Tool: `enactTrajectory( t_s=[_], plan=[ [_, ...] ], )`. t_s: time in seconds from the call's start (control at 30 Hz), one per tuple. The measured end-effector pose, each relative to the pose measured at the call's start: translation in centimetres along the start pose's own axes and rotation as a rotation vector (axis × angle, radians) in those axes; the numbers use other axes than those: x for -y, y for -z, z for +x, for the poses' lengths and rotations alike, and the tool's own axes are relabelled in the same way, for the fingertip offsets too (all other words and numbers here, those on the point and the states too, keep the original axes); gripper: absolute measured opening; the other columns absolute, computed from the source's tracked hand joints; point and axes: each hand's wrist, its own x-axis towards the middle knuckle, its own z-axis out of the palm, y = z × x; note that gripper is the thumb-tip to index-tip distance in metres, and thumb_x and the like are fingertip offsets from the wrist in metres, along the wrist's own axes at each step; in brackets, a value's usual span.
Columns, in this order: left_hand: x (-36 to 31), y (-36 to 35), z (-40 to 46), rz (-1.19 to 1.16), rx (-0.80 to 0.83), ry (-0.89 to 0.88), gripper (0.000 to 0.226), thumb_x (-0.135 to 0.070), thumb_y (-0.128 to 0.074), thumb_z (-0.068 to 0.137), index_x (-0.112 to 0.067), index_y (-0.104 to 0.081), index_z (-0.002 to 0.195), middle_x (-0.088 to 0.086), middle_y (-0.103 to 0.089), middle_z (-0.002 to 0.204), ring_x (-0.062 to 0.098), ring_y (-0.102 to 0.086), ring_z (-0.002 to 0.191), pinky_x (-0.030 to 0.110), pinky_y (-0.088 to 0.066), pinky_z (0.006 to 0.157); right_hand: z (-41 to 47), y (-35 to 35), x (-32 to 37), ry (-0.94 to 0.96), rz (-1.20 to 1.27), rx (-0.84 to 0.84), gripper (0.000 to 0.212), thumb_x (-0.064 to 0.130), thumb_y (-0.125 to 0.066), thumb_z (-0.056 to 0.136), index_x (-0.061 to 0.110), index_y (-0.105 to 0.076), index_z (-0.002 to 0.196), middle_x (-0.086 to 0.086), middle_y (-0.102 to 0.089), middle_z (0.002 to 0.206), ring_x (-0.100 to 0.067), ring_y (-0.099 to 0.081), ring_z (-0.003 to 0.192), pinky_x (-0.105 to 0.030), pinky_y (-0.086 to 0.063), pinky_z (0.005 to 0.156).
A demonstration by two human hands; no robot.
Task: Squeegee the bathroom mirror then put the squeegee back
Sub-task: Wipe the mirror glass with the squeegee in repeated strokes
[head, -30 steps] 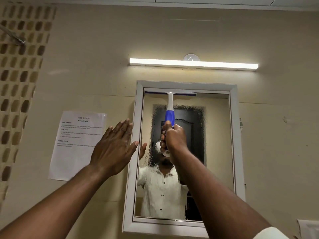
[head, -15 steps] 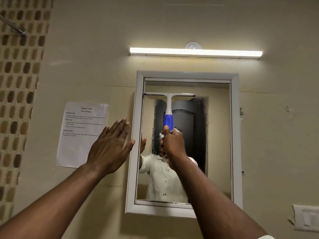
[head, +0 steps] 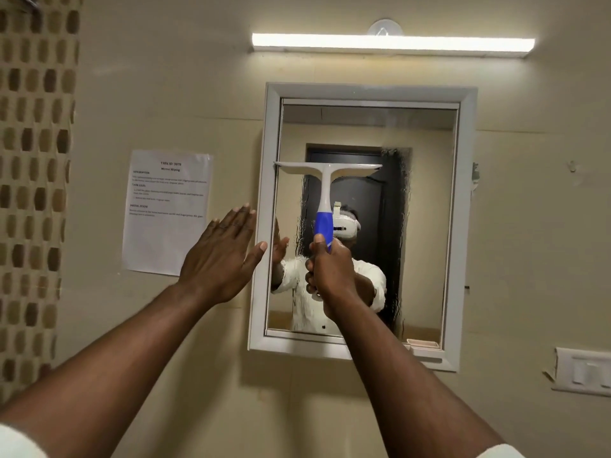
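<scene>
On the white-framed wall mirror, the right hand grips the white, blue-handled squeegee; left hand open. Keep the blade level, pressure even.

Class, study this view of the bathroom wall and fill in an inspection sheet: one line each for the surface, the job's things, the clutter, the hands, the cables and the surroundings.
Surface: mirror in a white frame; glass looks clear above the blade on the left, a streaky wet strip remains down the right, and wet streaks show below the blade.
Job's things: squeegee, white with a blue grip, blade level across the left half of the glass.
Clutter: printed sheet stuck to the wall left of the mirror.
Hands: right hand closed round the squeegee handle; left hand open and flat at the frame's left edge.
Cables: nothing seen.
Surroundings: tube light lit above; switch plate lower right; mosaic tiles far left.
</scene>
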Motion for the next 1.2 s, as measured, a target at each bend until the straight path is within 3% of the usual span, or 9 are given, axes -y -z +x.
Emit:
enactTrajectory(
  t_s=[0.1,0.5,0.77,1.07,1.2],
  plan=[
    [0.1,-0.7,-0.7,0.005,0.025,0.006,0.066,-0.054,-0.011,0.093,-0.022,0.004,0.149,-0.004,0.005,0.159,0.007,0.006,0.144,0.027,0.005,0.113,-0.8,-0.1,-1.0,-0.008,0.015,0.015,0.026,0.034,-0.038,0.099,0.011,-0.048,0.104,-0.016,-0.051,0.092,-0.024,-0.049,0.075,-0.036,-0.043,0.064],
    [0.7,-3.5,-4.1,-0.023,0.144,0.029,0.067,-0.056,-0.009,0.092,-0.022,0.0,0.15,-0.005,0.002,0.159,0.009,0.002,0.146,0.03,0.0,0.116,-4.9,-0.1,-6.9,0.003,-0.071,-0.002,0.024,0.038,-0.037,0.098,0.018,-0.049,0.091,-0.012,-0.055,0.082,-0.027,-0.052,0.076,-0.051,-0.049,0.077],
    [0.9,-4.8,-5.5,-0.039,0.207,0.057,0.068,-0.055,-0.007,0.091,-0.022,0.001,0.149,-0.004,0.004,0.159,0.009,0.003,0.146,0.031,0.001,0.116,-8.6,0.2,-11.6,-0.072,-0.061,0.008,0.023,0.042,-0.04,0.095,0.024,-0.046,0.081,-0.008,-0.051,0.072,-0.022,-0.047,0.068,-0.039,-0.04,0.066],
    [1.3,-5.2,-8.0,-0.038,0.285,0.103,0.063,-0.049,-0.014,0.096,-0.02,0.001,0.15,-0.003,0.003,0.16,0.009,0.004,0.146,0.032,-0.001,0.119,-13.3,0.7,-16.6,-0.202,-0.026,0.011,0.031,0.035,-0.044,0.097,0.006,-0.051,0.088,-0.012,-0.049,0.071,-0.022,-0.043,0.063,-0.035,-0.037,0.063],
    [1.4,-5.4,-9.3,-0.029,0.32,0.115,0.062,-0.048,-0.014,0.097,-0.019,0.0,0.15,-0.003,0.004,0.16,0.009,0.004,0.146,0.032,-0.001,0.118,-15.1,0.9,-18.0,-0.253,-0.048,0.017,0.029,0.036,-0.044,0.097,0.009,-0.051,0.087,-0.008,-0.05,0.069,-0.021,-0.043,0.06,-0.033,-0.038,0.061]
  ],
)
